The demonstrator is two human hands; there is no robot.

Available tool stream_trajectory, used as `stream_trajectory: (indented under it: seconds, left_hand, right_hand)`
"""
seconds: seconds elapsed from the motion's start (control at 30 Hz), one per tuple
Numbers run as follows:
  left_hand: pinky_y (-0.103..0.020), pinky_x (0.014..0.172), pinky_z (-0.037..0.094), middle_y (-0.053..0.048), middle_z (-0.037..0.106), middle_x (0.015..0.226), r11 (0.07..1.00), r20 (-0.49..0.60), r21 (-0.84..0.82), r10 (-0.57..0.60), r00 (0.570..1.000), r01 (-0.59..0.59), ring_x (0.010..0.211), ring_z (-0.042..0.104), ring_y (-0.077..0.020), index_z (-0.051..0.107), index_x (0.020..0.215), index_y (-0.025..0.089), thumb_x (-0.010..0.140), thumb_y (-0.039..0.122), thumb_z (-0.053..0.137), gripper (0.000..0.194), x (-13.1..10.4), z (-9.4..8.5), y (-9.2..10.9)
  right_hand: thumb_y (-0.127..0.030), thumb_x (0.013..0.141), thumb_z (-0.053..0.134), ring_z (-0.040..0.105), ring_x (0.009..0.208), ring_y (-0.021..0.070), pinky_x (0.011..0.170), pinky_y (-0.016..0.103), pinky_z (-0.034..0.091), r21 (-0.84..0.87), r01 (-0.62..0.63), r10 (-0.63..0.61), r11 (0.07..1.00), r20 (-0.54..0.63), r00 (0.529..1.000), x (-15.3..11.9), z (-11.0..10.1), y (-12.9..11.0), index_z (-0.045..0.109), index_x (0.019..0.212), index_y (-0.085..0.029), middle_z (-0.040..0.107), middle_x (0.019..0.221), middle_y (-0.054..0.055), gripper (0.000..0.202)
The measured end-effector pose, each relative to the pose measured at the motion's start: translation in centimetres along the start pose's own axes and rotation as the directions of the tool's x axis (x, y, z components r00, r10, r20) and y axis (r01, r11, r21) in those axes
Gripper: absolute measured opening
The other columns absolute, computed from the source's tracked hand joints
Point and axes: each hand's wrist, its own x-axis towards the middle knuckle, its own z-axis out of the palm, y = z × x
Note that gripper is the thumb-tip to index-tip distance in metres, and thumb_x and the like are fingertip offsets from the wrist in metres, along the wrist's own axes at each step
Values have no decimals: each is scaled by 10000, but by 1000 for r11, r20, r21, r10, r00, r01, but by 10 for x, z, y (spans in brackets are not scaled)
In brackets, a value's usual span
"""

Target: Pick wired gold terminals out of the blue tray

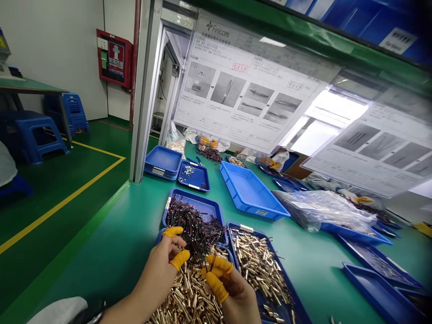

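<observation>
My left hand (162, 258), with yellow finger cots on the thumb and a finger, is open over the near edge of a blue tray of dark, thin wires (192, 225). Its thumb and fingertip stand apart with nothing seen between them. My right hand (232, 285), also in yellow cots, pinches thin dark wires (212, 263) whose ends stick up past the fingertips. Beneath both hands lies a heap of small brass tubes (192, 292). Just right of my right hand, another blue tray holds brass tubes with wires (261, 261).
Ahead are a large light-blue bin (253, 191), stacked blue trays (164, 162) and a tray of small parts (193, 175). Plastic bags (324, 207) cover trays at right. Co-workers' gloved hands (208, 141) work across the table. Instruction sheets (243, 85) hang above, beside a metal post (145, 90).
</observation>
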Motion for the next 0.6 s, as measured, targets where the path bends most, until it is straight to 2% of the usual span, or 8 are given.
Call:
stream_trajectory:
  seconds: [0.1, 0.2, 0.3, 0.4, 0.47, 0.53, 0.6]
  left_hand:
    - [-287, 696, 423, -28, 539, 836, 987, 25, 101, 121, 992, -123, 774, 525, -188, 548, 915, 181, 715, 62, 439, 257, -3, 1, 4]
    - [-264, 697, 421, -22, 570, 829, 964, 160, 108, 224, 961, -243, 791, 533, -184, 573, 762, 192, 758, 92, 461, 151, -6, 4, 6]
    - [-252, 692, 419, -18, 588, 811, 960, 214, 145, 206, 955, -240, 787, 543, -179, 569, 733, 182, 773, 84, 475, 142, -6, 6, 4]
    - [-258, 706, 414, -25, 578, 830, 931, 259, 250, 201, 945, -266, 794, 536, -179, 564, 739, 168, 785, 62, 479, 144, -6, 7, -2]
    - [-263, 738, 410, -29, 566, 874, 881, 353, 321, 228, 907, -347, 845, 520, -187, 555, 734, 170, 764, 29, 495, 156, -7, 7, -6]
    - [-273, 783, 406, -34, 557, 931, 819, 457, 365, 256, 852, -443, 909, 496, -198, 542, 738, 175, 734, -12, 494, 193, -9, 7, -9]
    - [-287, 813, 403, -39, 552, 964, 770, 517, 397, 261, 815, -499, 940, 481, -203, 532, 755, 180, 713, -47, 468, 240, -11, 8, -11]
  right_hand:
    - [-318, 512, 837, 651, 660, 204, 623, 273, 526, -5, -13, 13, 1000, 54, 998, 2, -2, -1, 741, 717, -203, 729, 697, 32, 254]
    - [-177, 511, 846, 645, 652, 171, 628, 222, 505, 14, -69, 65, 998, 173, 983, 5, -5, -2, 739, 705, -227, 717, 665, -3, 228]
    - [-108, 495, 848, 647, 672, 172, 656, 222, 498, 23, -108, 99, 994, 238, 966, 5, -8, -4, 741, 736, -245, 720, 681, -11, 298]
    - [-127, 518, 840, 635, 647, 165, 631, 209, 488, 9, -83, 78, 996, 251, 965, 4, -8, -5, 743, 709, -241, 709, 647, -15, 242]
    - [-151, 538, 833, 618, 616, 156, 609, 201, 482, 6, -66, 62, 998, 262, 963, 3, -7, -7, 736, 685, -235, 693, 624, -21, 194]
    - [-174, 544, 832, 600, 593, 148, 603, 201, 480, 16, -74, 67, 997, 270, 961, 1, -5, -9, 721, 676, -230, 678, 615, -28, 182]
    - [-208, 538, 835, 581, 573, 144, 579, 202, 475, 20, -74, 67, 997, 253, 965, -1, -2, -11, 699, 670, -221, 658, 603, -32, 191]
